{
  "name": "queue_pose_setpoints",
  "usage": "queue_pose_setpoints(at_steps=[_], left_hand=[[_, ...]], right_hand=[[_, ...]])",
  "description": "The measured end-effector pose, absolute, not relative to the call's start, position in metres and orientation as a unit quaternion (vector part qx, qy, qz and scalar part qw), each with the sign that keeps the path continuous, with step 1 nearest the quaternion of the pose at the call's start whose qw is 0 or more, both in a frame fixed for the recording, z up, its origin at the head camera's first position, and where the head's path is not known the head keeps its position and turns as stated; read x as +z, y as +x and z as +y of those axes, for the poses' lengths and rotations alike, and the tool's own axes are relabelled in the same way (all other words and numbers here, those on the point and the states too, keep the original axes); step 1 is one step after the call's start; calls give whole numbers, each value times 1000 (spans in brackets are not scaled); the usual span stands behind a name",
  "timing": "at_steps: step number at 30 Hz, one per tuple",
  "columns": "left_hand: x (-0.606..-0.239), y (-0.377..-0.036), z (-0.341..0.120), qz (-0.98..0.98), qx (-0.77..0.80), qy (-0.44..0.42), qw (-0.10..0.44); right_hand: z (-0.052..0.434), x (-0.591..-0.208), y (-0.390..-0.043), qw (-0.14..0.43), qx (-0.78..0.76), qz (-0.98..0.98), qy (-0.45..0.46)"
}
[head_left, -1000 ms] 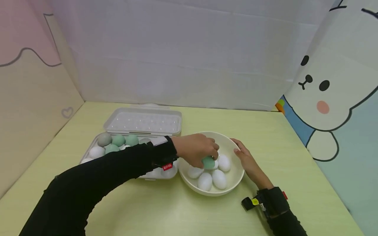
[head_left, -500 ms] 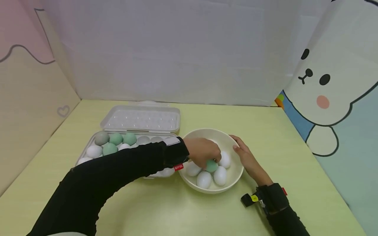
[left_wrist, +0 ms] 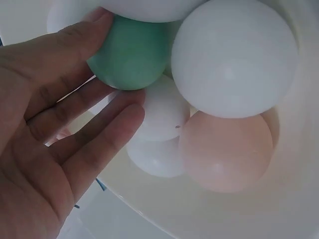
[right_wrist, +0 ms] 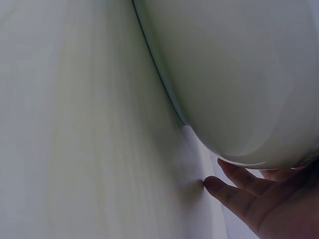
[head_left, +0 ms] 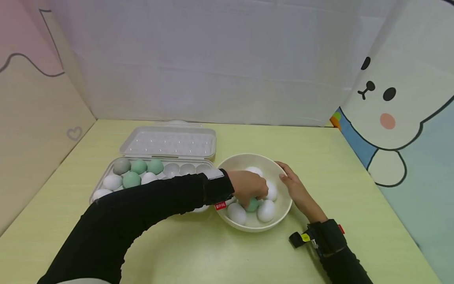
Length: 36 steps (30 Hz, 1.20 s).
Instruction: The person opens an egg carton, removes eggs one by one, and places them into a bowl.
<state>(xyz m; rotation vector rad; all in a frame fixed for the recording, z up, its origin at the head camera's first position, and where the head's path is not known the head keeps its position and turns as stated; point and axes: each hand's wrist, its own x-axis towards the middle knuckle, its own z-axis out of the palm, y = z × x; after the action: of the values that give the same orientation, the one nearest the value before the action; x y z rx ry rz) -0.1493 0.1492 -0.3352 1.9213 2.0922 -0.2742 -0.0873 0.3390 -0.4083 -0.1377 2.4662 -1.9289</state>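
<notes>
Our left hand (head_left: 248,187) is inside the white bowl (head_left: 280,209) and its grip closes on the green egg (head_left: 252,204); in the left wrist view the thumb and fingers (left_wrist: 94,134) curl around this egg (left_wrist: 132,52), which lies among the white eggs (head_left: 266,210) in the bowl; our right hand (head_left: 296,191) rests with relaxed, nearly straight fingers against the outer right wall of the bowl, and it grasps nothing; the right wrist view shows its fingertips (right_wrist: 219,186) on the worktop (head_left: 198,252) just under the bowl's curve (right_wrist: 239,74); the bowl stands near the middle of the yellow-green worktop; just to its left lies the open egg box (head_left: 166,169), touching or almost touching the bowl; some green, white and one grey egg sit in its left cups; behind it the lid (head_left: 169,142) lies open; further back stand the white wall panels (head_left: 213,63).
</notes>
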Motion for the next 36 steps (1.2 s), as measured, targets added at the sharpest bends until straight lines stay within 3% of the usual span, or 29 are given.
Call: queue_pose_setpoints(at_steps=[11,18,24,28,36], left_hand=[[-317,-154,132,754,-63,645,108],[-282,-178,76,799,-27,593,100],[-281,-197,19,843,-6,529,98],[-293,-203,-10,861,20,494,119],[-322,-193,-34,870,16,436,227]], right_hand=[[339,-411,-86,-17,-605,794,-54],[338,-410,-87,-13,-609,791,-54],[339,-409,-87,-5,-616,787,-39],[342,-406,-85,-3,-618,786,-34],[344,-402,-85,4,-613,790,-24]])
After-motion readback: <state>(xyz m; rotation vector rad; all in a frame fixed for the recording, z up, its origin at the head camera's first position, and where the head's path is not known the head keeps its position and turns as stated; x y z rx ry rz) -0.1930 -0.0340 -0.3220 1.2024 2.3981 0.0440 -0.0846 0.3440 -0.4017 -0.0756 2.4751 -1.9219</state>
